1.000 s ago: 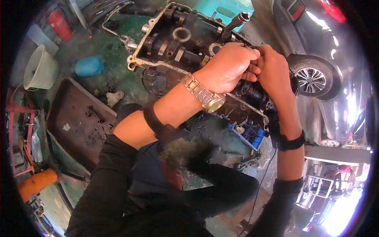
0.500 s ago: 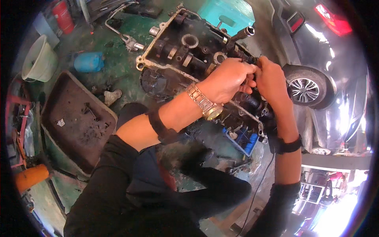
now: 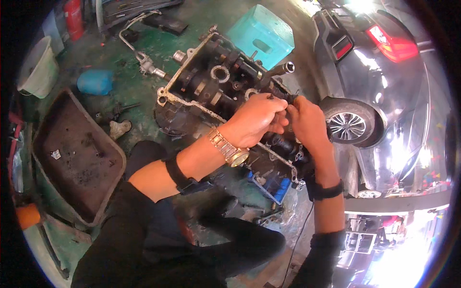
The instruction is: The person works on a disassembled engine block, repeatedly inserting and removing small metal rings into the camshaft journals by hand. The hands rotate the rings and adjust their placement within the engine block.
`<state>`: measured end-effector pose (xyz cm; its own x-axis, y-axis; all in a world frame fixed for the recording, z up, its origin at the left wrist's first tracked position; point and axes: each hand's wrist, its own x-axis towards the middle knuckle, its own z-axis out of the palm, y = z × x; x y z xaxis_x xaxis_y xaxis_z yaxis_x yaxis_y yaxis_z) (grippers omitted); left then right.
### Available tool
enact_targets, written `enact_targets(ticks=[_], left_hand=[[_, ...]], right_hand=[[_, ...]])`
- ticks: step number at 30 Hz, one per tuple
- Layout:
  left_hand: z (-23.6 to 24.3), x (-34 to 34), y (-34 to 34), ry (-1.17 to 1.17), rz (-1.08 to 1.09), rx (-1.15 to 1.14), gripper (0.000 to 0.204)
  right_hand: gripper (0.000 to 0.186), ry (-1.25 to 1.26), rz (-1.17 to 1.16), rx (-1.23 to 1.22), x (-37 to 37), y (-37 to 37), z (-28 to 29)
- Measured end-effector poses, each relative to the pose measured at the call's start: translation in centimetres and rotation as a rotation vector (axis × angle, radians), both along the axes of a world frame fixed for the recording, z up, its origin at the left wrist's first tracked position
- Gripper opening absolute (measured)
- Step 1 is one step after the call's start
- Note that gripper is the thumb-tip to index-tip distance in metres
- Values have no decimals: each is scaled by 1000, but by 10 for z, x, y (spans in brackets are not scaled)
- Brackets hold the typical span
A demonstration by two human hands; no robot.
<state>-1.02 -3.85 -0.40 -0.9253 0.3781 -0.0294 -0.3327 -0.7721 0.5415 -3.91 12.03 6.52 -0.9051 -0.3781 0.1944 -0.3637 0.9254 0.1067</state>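
Note:
An engine block (image 3: 204, 93), dark with oil and bordered by a pale metal flange, lies before me with its inner shaft and bearing parts exposed. Over its right half, my left hand (image 3: 259, 119) is closed with thumb and fingertips pinched together. A small dark tip shows above that hand, but its kind is unclear. My right hand (image 3: 309, 122) is curled close beside it, fingertips closed around something dark that I cannot make out. Just beyond both hands, a socket tool (image 3: 283, 69) sticks up from the block. My hands hide the parts beneath them.
Behind the block stands a turquoise plastic stool (image 3: 269, 36). A grey car (image 3: 355, 86) is parked at right. On the left are a dirty tray (image 3: 77, 177), a blue jug (image 3: 95, 82) and a pale bucket (image 3: 41, 72). A blue parts bin (image 3: 276, 188) sits near the block's front edge.
The view has shifted, so the block and both hands appear further left and lower. My hands stay close together over the block, and a small dark tip now shows above the left one.

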Motion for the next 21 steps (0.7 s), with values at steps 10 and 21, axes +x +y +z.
enact_targets(ticks=[10, 21], left_hand=[[9, 4, -14, -35, 80, 72, 14], [-1, -1, -8, 7, 47, 96, 17]], right_hand=[[25, -48, -8, -17, 3, -1, 9], [24, -117, -152, 117, 0, -8, 9]])
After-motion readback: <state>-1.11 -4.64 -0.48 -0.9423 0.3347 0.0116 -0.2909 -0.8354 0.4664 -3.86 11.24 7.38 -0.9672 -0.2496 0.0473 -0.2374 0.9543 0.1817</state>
